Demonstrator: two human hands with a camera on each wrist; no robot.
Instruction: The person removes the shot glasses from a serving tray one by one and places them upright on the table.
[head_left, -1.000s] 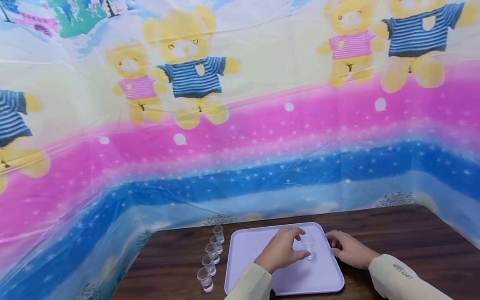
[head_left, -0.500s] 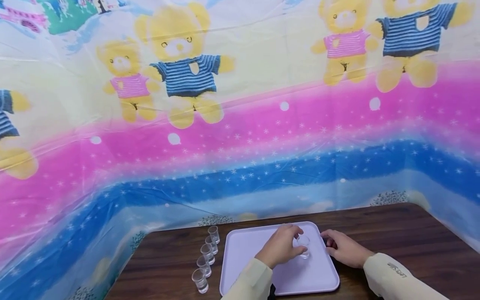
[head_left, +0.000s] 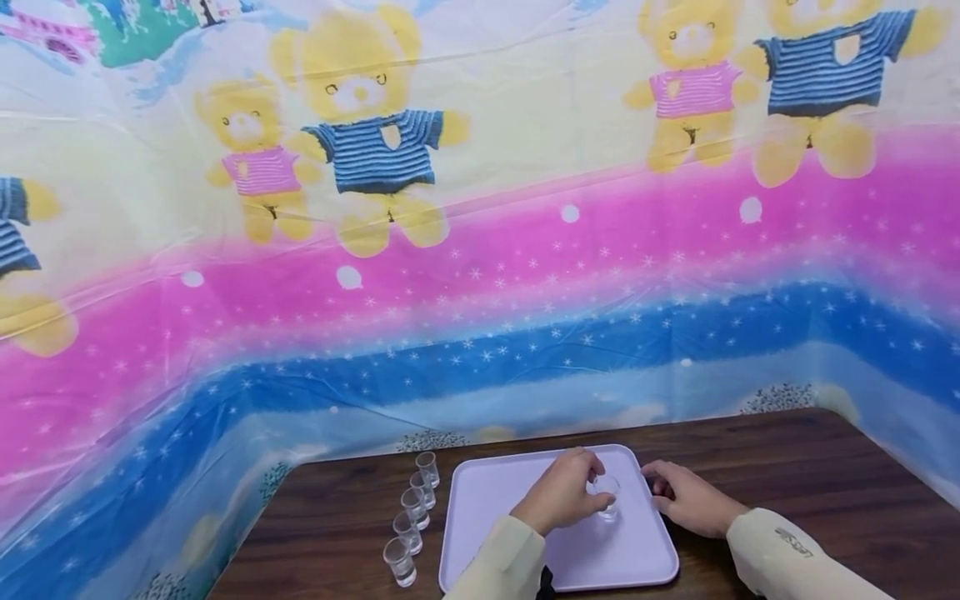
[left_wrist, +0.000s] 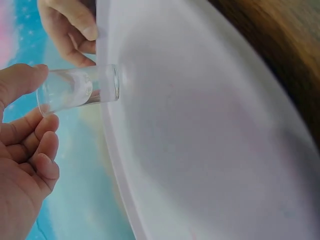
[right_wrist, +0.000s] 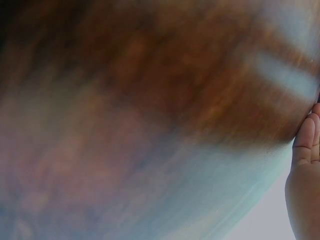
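My left hand (head_left: 558,493) reaches over the pale lilac tray (head_left: 510,554) and pinches a small clear shot glass (head_left: 608,505) near its rim. In the left wrist view, the thumb of the left hand (left_wrist: 22,150) lies on one side of that shot glass (left_wrist: 77,89), fingertips on the other. Its base is at the tray surface, upright in the head view. At the tray's right edge, my right hand (head_left: 693,497) rests with loosely bent fingers, its fingertips against or close beside the rim. Only part of the right hand (right_wrist: 306,175) shows in the right wrist view.
Several clear shot glasses (head_left: 406,533) stand in a row on the dark wooden table (head_left: 322,521), left of the tray. Behind the table hangs a printed cloth (head_left: 465,308) with bears and coloured bands. Wood surface extends right of the right hand.
The head view has shifted slightly, moving everything a little left in the picture. My left fingers have closed nearer to the shot glass rim. The right hand stays by the tray edge.
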